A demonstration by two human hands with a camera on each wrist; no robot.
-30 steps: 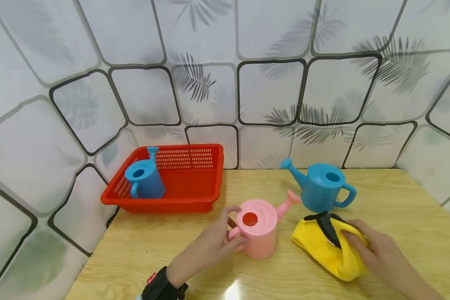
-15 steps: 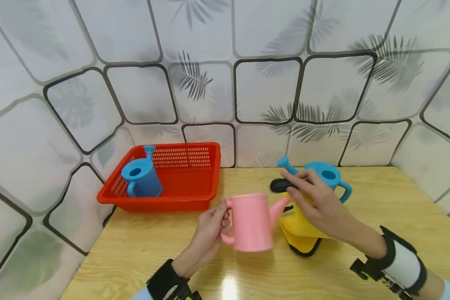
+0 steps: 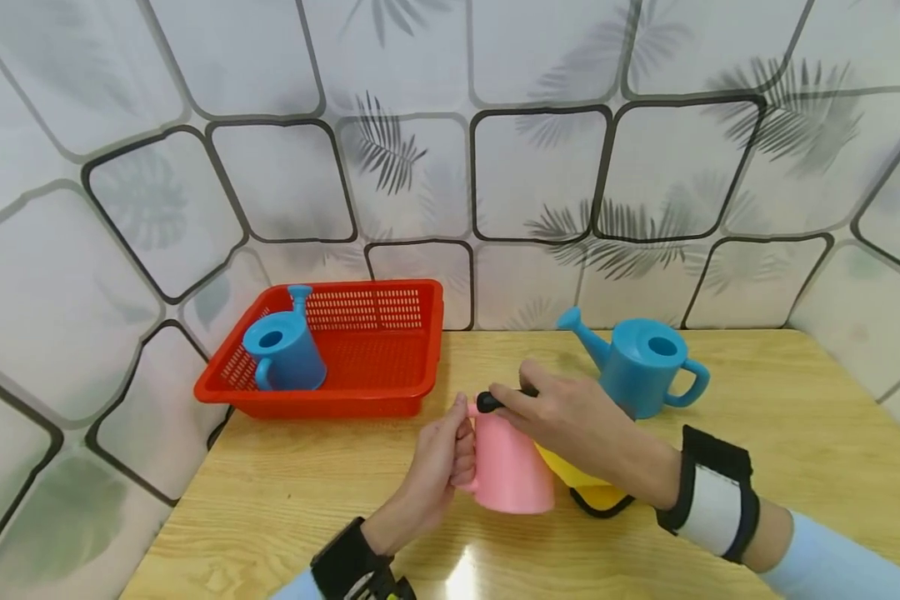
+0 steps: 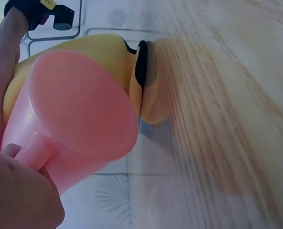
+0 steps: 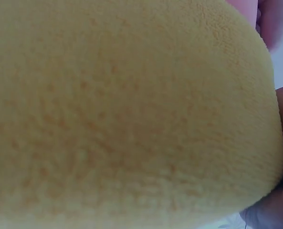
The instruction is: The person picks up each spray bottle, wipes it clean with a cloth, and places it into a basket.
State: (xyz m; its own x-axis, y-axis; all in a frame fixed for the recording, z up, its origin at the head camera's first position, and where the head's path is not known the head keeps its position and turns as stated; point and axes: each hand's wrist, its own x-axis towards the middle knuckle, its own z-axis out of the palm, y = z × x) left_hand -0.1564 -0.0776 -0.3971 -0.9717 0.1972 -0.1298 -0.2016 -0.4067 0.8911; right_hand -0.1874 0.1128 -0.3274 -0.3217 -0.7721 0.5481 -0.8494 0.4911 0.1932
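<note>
My left hand (image 3: 433,467) grips the handle of a pink toy watering can (image 3: 513,471) and holds it tipped, its base turned toward me. The base fills much of the left wrist view, the handle inside my curled fingers (image 4: 22,186). A yellow cloth with black trim (image 3: 598,498) hangs from my right hand (image 3: 570,421), which pinches its black part over the can's upper end. Behind that hand and the cloth, the can's spout is hidden. Yellow fabric (image 5: 122,114) covers most of the right wrist view.
A red plastic basket (image 3: 330,407) stands at the back left with a blue watering can (image 3: 288,358) inside it. Another blue watering can (image 3: 640,371) stands at the back right of the wooden table (image 3: 270,517). A patterned backdrop (image 3: 420,192) rises behind.
My left hand has taken the pink can by its handle, lifted and tipped it. My right hand has lifted the yellow cloth and carried it left to the can's upper end.
</note>
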